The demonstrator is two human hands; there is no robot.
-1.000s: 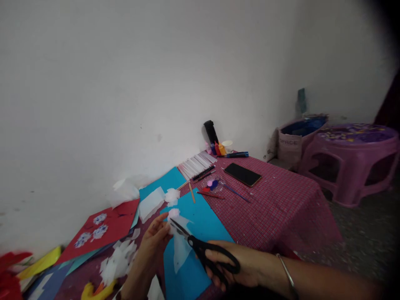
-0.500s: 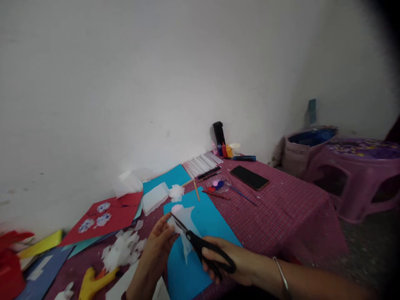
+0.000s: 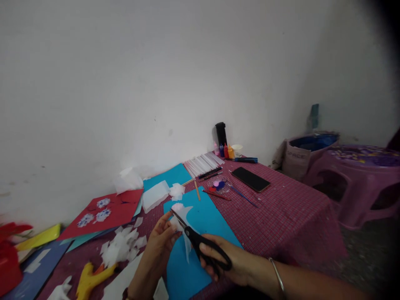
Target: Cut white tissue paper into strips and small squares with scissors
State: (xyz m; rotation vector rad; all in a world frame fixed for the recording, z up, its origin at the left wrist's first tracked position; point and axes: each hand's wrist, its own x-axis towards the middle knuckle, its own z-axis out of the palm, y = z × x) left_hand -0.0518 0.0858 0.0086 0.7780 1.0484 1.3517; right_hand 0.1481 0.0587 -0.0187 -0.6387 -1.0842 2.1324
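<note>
Black-handled scissors (image 3: 196, 243) are gripped in my right hand (image 3: 223, 256), thumb and fingers through the handles. Their blades lie across a piece of white tissue paper (image 3: 184, 221), close to the fingertips of my left hand (image 3: 162, 237), which pinches the tissue. Below both hands is a blue sheet of paper (image 3: 203, 212). A small pale pink-white paper piece (image 3: 177, 207) shows just beyond the blade tips. Beside my left forearm is a heap of white tissue scraps (image 3: 120, 248).
A yellow glue gun (image 3: 90, 279) lies at lower left, near a red sheet with blue-and-white flowers (image 3: 103, 214). Toward the right are a phone (image 3: 250, 179), a paint palette (image 3: 217, 186), a paintbrush (image 3: 243, 196) and small paint bottles (image 3: 225, 150). A pink stool (image 3: 346, 187) stands beyond the table.
My right hand and the scissors have shifted slightly left, with the handles a little nearer each other. My left hand keeps its pinch on the tissue. The view has tilted slightly.
</note>
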